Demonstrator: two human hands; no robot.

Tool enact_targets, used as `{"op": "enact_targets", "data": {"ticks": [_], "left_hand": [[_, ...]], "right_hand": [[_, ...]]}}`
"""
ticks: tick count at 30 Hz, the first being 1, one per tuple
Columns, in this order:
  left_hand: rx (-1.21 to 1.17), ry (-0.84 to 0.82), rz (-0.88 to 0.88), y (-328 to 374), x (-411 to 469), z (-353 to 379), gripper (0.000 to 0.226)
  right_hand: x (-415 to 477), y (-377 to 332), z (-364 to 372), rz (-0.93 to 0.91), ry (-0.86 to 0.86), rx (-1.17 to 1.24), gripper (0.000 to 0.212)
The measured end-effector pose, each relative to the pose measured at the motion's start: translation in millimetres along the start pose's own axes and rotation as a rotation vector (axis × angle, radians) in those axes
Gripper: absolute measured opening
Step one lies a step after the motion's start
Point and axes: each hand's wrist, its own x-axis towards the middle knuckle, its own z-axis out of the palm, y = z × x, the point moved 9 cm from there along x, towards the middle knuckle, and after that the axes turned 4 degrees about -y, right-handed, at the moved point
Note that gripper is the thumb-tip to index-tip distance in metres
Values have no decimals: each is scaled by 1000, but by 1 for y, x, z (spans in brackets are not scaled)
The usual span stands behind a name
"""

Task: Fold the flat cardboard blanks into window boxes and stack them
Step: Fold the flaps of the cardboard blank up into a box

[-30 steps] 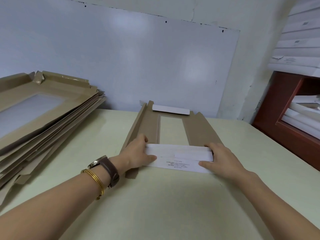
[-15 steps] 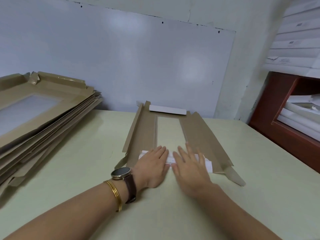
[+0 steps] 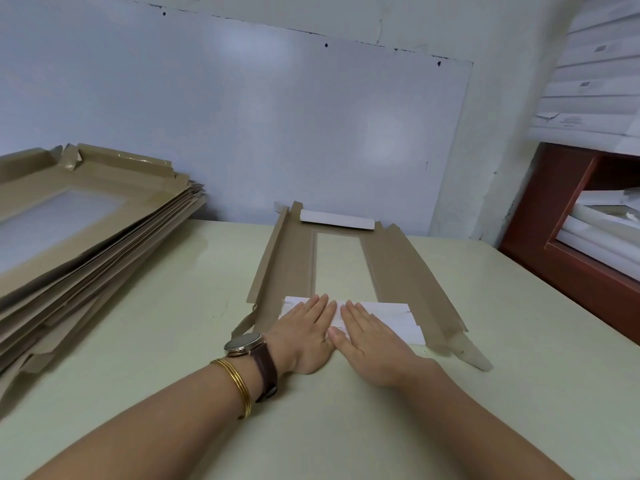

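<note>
Cardboard blank [image 3: 287,268]: left hand [image 3: 304,330] and right hand [image 3: 372,341] press straight fingers on white flap [image 3: 391,311], print illegible.

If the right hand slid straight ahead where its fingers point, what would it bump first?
The right hand would glide across the blank's flat window, then probably bump the far white flap, which seems raised.

The cardboard blank [image 3: 287,268] is kraft brown; its near flap [image 3: 391,313] and far flap [image 3: 336,220] are white, with fine dark print on the near one. The table [image 3: 173,306] is finished pale yellow-green. The stack [image 3: 104,251] at the left edge is brown, its window [image 3: 52,220] frosted white. The watch strap [image 3: 266,368] is dark brown; the bangles [image 3: 239,382] are gold.
</note>
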Motion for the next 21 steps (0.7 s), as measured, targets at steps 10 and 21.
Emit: {"op": "enact_targets", "data": {"ticks": [10, 21], "left_hand": [[-65, -45, -76, -10, -3, 1, 75], [-58, -14, -157, -26, -12, 2, 84]], "right_hand": [[-8, 33, -2, 53, -48, -6, 77], [-15, 51, -6, 139, -49, -15, 84]]}}
